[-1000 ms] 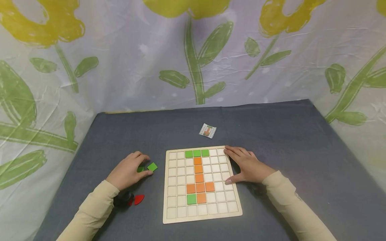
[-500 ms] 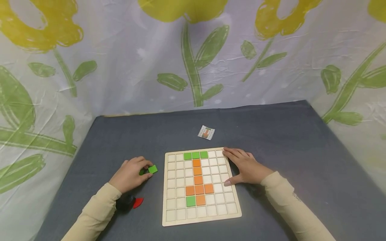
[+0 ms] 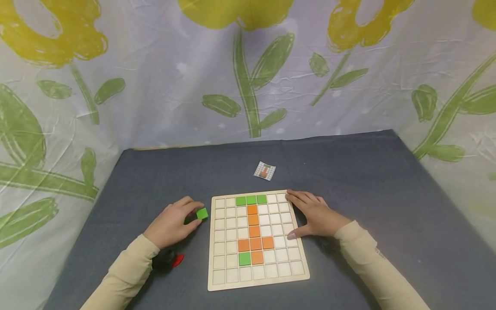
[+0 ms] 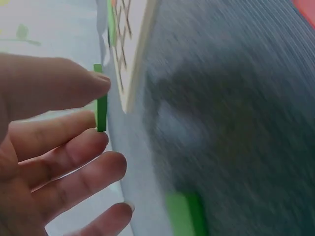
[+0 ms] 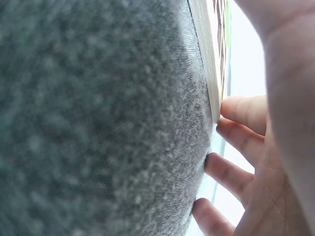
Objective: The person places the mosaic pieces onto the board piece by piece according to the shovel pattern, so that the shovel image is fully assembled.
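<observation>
My left hand (image 3: 172, 221) pinches a green square tile (image 3: 202, 213) between thumb and index finger, just left of the wooden grid board (image 3: 212, 241). The left wrist view shows that tile (image 4: 101, 115) held on edge, the other fingers spread below. Another green tile (image 4: 184, 214) lies on the cloth under the hand. On the board, green tiles (image 3: 251, 199) form a short row along the top, and orange tiles (image 3: 254, 231) run down the middle. One green tile (image 3: 244, 258) sits lower left of them. My right hand (image 3: 319, 215) rests spread along the board's right edge, fingertips at the upper corner.
A small printed card (image 3: 265, 171) with a grid pattern lies behind the board. By the left wrist is a red piece (image 3: 178, 260), partly covered by the black wrist camera (image 3: 164, 258). Dark cloth (image 3: 348, 172) covers the table, with a flowered curtain (image 3: 166, 86) behind.
My left hand has taken hold of a green tile and moved it right, toward the board. The right hand stays at the board's edge.
</observation>
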{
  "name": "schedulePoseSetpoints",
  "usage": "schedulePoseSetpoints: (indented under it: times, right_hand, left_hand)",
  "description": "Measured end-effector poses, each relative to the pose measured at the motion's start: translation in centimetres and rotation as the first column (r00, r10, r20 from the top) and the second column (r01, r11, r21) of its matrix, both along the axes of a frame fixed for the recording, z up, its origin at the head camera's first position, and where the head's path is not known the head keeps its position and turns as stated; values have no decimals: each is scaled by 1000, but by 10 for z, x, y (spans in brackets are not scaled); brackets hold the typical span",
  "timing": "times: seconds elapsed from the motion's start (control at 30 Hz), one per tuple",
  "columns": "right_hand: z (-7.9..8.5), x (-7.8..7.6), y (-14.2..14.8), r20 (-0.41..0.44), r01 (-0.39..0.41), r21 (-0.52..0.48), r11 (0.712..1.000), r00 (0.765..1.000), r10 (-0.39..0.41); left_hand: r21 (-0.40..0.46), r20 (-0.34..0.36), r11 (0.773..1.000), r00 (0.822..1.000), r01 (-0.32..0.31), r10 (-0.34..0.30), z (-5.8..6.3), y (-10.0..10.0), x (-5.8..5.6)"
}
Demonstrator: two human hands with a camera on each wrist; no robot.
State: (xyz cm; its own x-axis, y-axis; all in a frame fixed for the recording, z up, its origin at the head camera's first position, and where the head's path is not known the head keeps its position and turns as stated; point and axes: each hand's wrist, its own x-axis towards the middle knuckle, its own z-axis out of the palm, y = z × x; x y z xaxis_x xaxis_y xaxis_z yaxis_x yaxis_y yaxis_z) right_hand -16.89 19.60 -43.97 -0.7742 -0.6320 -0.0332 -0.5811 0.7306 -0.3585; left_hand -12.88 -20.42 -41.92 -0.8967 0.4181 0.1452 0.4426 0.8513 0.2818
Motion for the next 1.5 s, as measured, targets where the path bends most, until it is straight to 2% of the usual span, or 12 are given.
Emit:
schedulePoseSetpoints:
  times: [0.13, 0.23, 0.43, 0.6, 0.77, 1.0, 1.23, 1.5]
  right_hand:
    - [-1, 1, 0, 0, 0, -1, 1000, 1000, 0]
    - [-1, 1, 0, 0, -1, -3, 1000, 1000, 1]
    - [0, 0, 1, -5, 0, 2, 1000, 1000, 0]
    - [0, 0, 1, -5, 1, 4, 1000, 1000, -1]
    - [1, 0, 0, 2, 2, 13, 1000, 1000, -2]
    - [1, 0, 1, 11, 4, 24, 1000, 1000, -4]
    - [2, 0, 1, 5, -1, 26, 1000, 1000, 1]
    - [1, -1, 0, 10, 4, 24, 1000, 1000, -4]
  left_hand:
    - [41, -21, 996, 997, 80, -79, 8, 14, 4]
    - [73, -37, 983, 986, 166, -164, 14, 29, 7]
    - [99, -40, 941, 947, 322, -320, 20, 64, 14]
    - [87, -43, 910, 914, 405, -403, 17, 89, 19]
    - [71, -25, 887, 890, 456, -456, 12, 107, 22]
    - [89, -5, 859, 863, 504, -505, 2, 119, 27]
    - [22, 7, 861, 861, 508, -509, -5, 127, 32]
    - [34, 25, 852, 852, 522, -523, -6, 128, 33]
